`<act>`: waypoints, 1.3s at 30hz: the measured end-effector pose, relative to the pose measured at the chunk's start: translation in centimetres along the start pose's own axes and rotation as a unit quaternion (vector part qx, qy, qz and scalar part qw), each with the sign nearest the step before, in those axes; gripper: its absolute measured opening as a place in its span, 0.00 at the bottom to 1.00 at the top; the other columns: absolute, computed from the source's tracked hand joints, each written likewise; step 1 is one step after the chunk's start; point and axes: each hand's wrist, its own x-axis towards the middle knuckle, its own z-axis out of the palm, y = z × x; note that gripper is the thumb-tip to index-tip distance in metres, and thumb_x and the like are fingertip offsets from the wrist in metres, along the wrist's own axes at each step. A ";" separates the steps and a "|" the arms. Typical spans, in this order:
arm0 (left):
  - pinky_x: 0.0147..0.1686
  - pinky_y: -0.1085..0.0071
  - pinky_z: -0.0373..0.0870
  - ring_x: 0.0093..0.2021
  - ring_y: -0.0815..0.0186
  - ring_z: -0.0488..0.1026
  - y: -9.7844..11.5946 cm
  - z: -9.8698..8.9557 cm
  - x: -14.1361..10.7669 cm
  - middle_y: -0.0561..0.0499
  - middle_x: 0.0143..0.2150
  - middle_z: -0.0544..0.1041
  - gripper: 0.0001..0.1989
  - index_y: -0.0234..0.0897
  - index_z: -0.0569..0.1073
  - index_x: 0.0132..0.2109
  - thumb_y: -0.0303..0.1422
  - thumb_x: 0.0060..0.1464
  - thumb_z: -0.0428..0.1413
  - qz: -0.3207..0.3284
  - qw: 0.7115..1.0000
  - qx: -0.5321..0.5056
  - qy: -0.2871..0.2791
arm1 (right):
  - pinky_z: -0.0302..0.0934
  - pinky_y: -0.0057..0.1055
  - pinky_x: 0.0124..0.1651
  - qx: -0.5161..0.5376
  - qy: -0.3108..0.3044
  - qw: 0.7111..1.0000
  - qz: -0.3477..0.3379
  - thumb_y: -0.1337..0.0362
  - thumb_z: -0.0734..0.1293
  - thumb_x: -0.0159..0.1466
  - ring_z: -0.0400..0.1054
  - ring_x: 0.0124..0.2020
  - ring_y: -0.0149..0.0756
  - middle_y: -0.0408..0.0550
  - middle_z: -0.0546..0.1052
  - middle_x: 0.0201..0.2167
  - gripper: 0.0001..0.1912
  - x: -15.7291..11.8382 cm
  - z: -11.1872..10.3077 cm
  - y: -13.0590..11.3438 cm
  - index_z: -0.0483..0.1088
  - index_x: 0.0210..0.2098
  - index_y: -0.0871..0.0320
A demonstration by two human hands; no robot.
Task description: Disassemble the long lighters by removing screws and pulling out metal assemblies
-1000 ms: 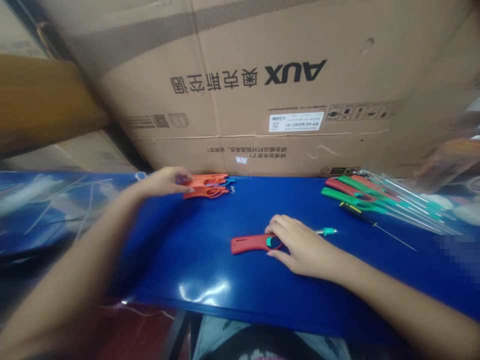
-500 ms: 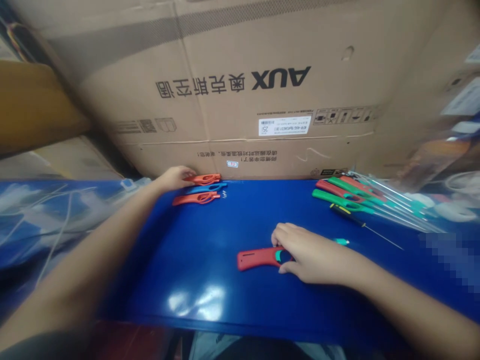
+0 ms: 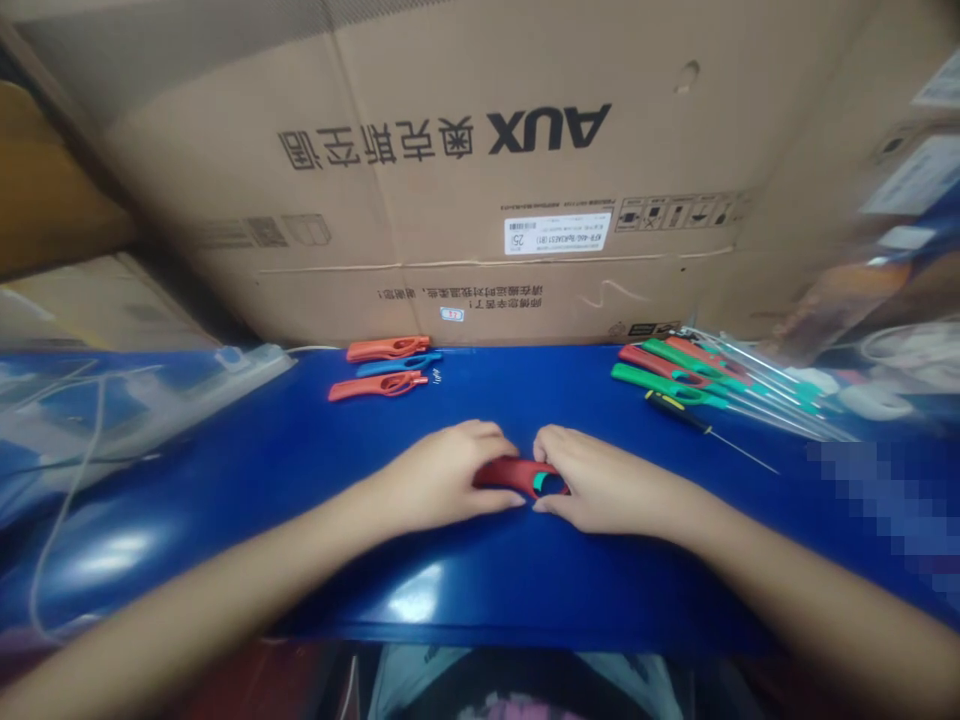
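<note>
Beyond the left hand (image 3: 448, 476) lie two orange handles (image 3: 379, 387) and a blue handle (image 3: 399, 365) on the blue surface (image 3: 517, 590). The left hand is clamped on the near-left end of the red lighter (image 3: 514, 473), which spans between both hands. The right hand (image 3: 604, 487) grips its other end. Beyond that hand, to its right, lie a screwdriver (image 3: 677, 411) and red and green lighters (image 3: 660, 387).

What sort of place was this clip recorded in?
Probably a small workshop or storeroom: loose orange and blue handles and a screwdriver lie out, with a large cardboard AUX carton standing behind.
</note>
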 end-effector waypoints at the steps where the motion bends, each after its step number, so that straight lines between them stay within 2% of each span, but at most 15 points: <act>1: 0.43 0.63 0.72 0.44 0.57 0.75 0.4 0.8 0.0 0.45 0.44 0.78 0.12 0.41 0.77 0.46 0.40 0.58 0.63 0.004 1.000 0.021 0.002 | 0.60 0.34 0.41 -0.002 0.002 1.000 -0.004 0.61 0.72 0.62 0.69 0.41 0.42 0.52 0.73 0.42 0.14 0.0 0.1 0.0 0.65 0.40 0.58; 4: 0.43 0.62 0.72 0.45 0.56 0.74 -0.2 2.4 0.1 0.44 0.44 0.77 0.10 0.40 0.75 0.47 0.38 0.62 0.59 0.010 0.999 0.039 0.026 | 0.60 0.34 0.41 -0.006 0.010 1.000 -0.013 0.60 0.71 0.63 0.68 0.41 0.42 0.53 0.72 0.42 0.13 0.1 0.1 0.0 0.64 0.41 0.58; 7: 0.48 0.62 0.71 0.48 0.56 0.73 -1.6 3.3 0.2 0.43 0.48 0.76 0.13 0.40 0.72 0.53 0.39 0.64 0.56 0.042 0.998 0.013 0.037 | 0.59 0.33 0.39 0.004 0.013 1.000 -0.007 0.60 0.70 0.62 0.68 0.38 0.41 0.52 0.72 0.41 0.12 0.2 0.1 0.1 0.63 0.40 0.58; 10: 0.51 0.62 0.71 0.50 0.58 0.72 -2.5 3.9 0.3 0.43 0.51 0.75 0.14 0.39 0.72 0.54 0.40 0.65 0.56 0.062 0.996 -0.033 0.057 | 0.57 0.31 0.35 0.017 0.010 1.000 -0.006 0.61 0.69 0.61 0.67 0.35 0.38 0.50 0.72 0.38 0.11 0.3 -0.1 0.3 0.62 0.37 0.56; 13: 0.50 0.65 0.71 0.49 0.60 0.72 -2.8 4.2 0.3 0.45 0.50 0.74 0.14 0.39 0.73 0.54 0.39 0.64 0.57 0.047 0.993 -0.088 0.070 | 0.56 0.31 0.35 0.032 0.010 0.999 -0.012 0.61 0.69 0.60 0.67 0.34 0.37 0.48 0.73 0.38 0.11 0.5 -0.4 0.8 0.62 0.37 0.56; 18: 0.49 0.66 0.69 0.47 0.62 0.73 -3.1 4.1 0.6 0.47 0.47 0.75 0.13 0.38 0.75 0.51 0.40 0.64 0.58 0.003 0.983 -0.146 0.114 | 0.58 0.31 0.38 0.097 0.051 0.994 0.003 0.53 0.73 0.58 0.69 0.39 0.39 0.47 0.75 0.41 0.21 1.1 -0.8 2.3 0.64 0.43 0.55; 23: 0.50 0.66 0.68 0.47 0.61 0.73 -3.4 4.1 0.8 0.47 0.48 0.76 0.14 0.38 0.73 0.51 0.42 0.64 0.56 -0.033 0.972 -0.178 0.147 | 0.60 0.30 0.35 0.224 0.094 0.969 0.044 0.53 0.77 0.52 0.69 0.31 0.34 0.42 0.75 0.33 0.28 2.2 -0.6 3.7 0.65 0.46 0.56; 25: 0.49 0.66 0.68 0.45 0.62 0.73 -3.5 4.1 0.8 0.48 0.47 0.76 0.14 0.38 0.72 0.51 0.43 0.65 0.55 -0.068 0.962 -0.202 0.169 | 0.60 0.30 0.35 0.262 0.103 0.958 0.050 0.55 0.75 0.56 0.68 0.30 0.33 0.41 0.75 0.30 0.20 2.7 -0.5 4.1 0.69 0.43 0.57; 28: 0.46 0.68 0.69 0.42 0.64 0.73 -3.7 4.4 0.8 0.51 0.43 0.76 0.15 0.38 0.70 0.51 0.44 0.67 0.52 -0.104 0.946 -0.247 0.183 | 0.62 0.31 0.38 0.258 0.109 0.959 0.035 0.59 0.69 0.61 0.69 0.31 0.33 0.44 0.76 0.29 0.08 3.1 -0.3 4.7 0.73 0.34 0.59; 34: 0.50 0.64 0.69 0.46 0.62 0.74 -3.9 4.6 0.9 0.49 0.44 0.77 0.16 0.38 0.68 0.51 0.45 0.67 0.51 -0.111 0.931 -0.288 0.198 | 0.61 0.29 0.36 0.201 0.095 0.975 -0.028 0.56 0.72 0.61 0.68 0.32 0.32 0.45 0.76 0.31 0.12 3.2 0.4 4.8 0.75 0.35 0.59; 39: 0.49 0.65 0.70 0.45 0.63 0.75 -3.5 4.5 1.1 0.49 0.43 0.77 0.17 0.38 0.68 0.50 0.47 0.66 0.51 -0.118 0.912 -0.333 0.209 | 0.59 0.28 0.36 0.124 0.098 0.986 -0.049 0.66 0.69 0.63 0.67 0.31 0.31 0.45 0.74 0.32 0.03 2.6 0.4 3.8 0.73 0.34 0.59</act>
